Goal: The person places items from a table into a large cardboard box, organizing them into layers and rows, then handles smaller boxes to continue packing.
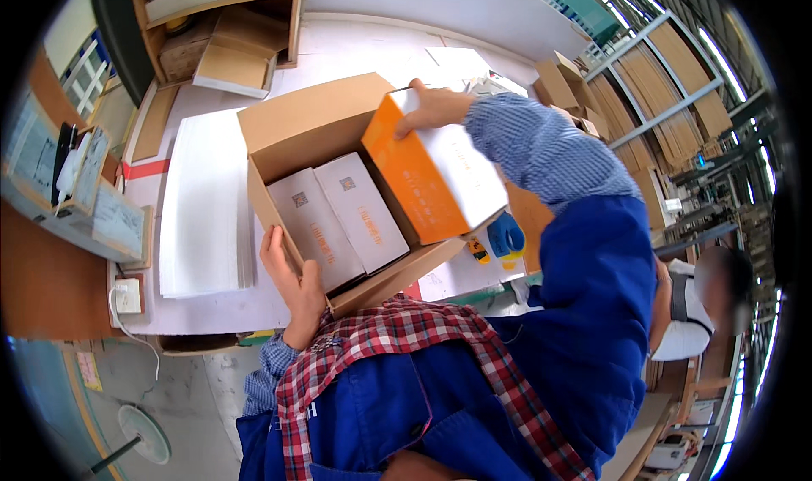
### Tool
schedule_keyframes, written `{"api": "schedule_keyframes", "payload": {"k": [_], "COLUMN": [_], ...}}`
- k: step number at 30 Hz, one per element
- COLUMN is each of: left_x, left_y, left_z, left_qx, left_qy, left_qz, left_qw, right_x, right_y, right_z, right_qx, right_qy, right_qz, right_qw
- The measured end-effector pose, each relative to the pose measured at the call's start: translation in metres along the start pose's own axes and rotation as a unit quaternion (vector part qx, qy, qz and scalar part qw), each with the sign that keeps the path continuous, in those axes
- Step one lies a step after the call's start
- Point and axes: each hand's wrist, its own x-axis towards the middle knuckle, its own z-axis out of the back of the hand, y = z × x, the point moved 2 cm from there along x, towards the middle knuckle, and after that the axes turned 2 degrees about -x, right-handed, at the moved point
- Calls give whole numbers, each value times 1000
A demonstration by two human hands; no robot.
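Observation:
An open brown cardboard carton stands at the table's front edge, its far flap raised. Two white boxes with orange print lie side by side inside, filling the left and middle. My right hand grips the far end of an orange and white box, tilted over the carton's right side; whether its lower end touches the carton I cannot tell. My left hand holds the carton's near left wall, thumb and fingers around the edge.
A stack of white sheets lies left of the carton. Beyond it, an open shallow box sits by a wooden shelf. A blue object and a yellow-black item lie at right. Another person is at far right.

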Motion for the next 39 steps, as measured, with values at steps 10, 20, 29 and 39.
{"api": "schedule_keyframes", "payload": {"k": [10, 20, 29, 39], "left_x": [3, 6, 6, 3], "left_y": [13, 21, 20, 21], "left_z": [-1, -3, -3, -7], "left_qx": [-58, -87, -58, -160], "left_qy": [22, 30, 18, 9], "left_qz": [21, 43, 51, 86], "left_qw": [998, 995, 997, 983], "right_x": [53, 97, 45, 51], "right_y": [23, 12, 18, 7], "right_z": [-100, -150, -122, -147], "right_qx": [3, -95, -184, -143], "right_qy": [33, 23, -74, 54], "right_qz": [-32, 50, 95, 238], "right_qw": [999, 994, 975, 959]}}
